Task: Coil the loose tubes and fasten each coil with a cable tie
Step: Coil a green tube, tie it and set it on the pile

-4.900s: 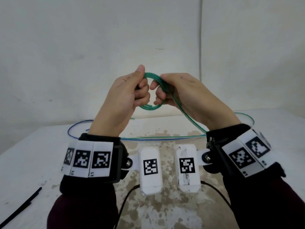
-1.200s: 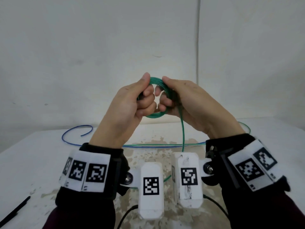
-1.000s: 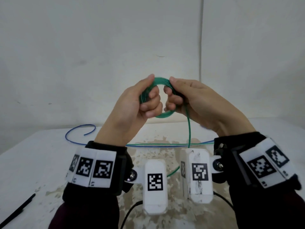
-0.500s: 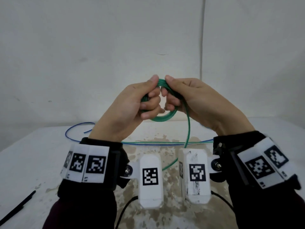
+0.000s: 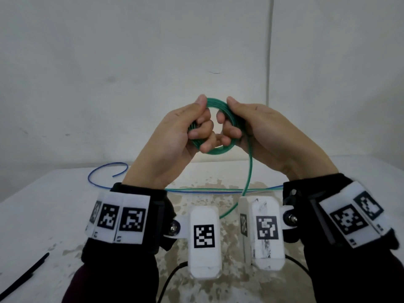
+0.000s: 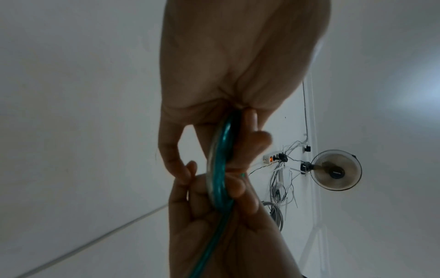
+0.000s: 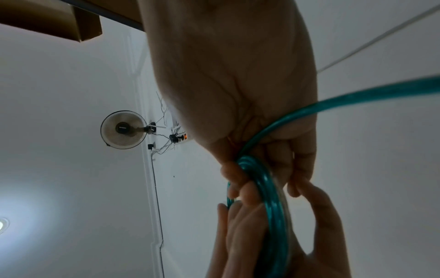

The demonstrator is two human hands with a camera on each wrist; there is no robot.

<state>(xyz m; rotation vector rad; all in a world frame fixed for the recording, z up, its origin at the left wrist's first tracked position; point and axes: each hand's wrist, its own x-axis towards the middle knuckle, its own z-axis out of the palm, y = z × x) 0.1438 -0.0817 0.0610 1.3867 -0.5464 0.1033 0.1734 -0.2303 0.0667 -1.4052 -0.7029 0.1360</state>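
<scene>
Both hands are curled tight around the green tube's coil [image 5: 218,127], left hand [image 5: 175,136] pinching one side and right hand [image 5: 262,132] the other, presumably so the loops can't spring apart while the free tail [image 5: 249,171] hangs below the right-hand grip.

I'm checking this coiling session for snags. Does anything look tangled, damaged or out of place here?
Nothing stands out. Both the left hand and right hand grip the green coil, whose turns lie neatly together. Its loose tail hangs free, without kinks. The blue tube and black cable tie lie on the stained table.
</scene>
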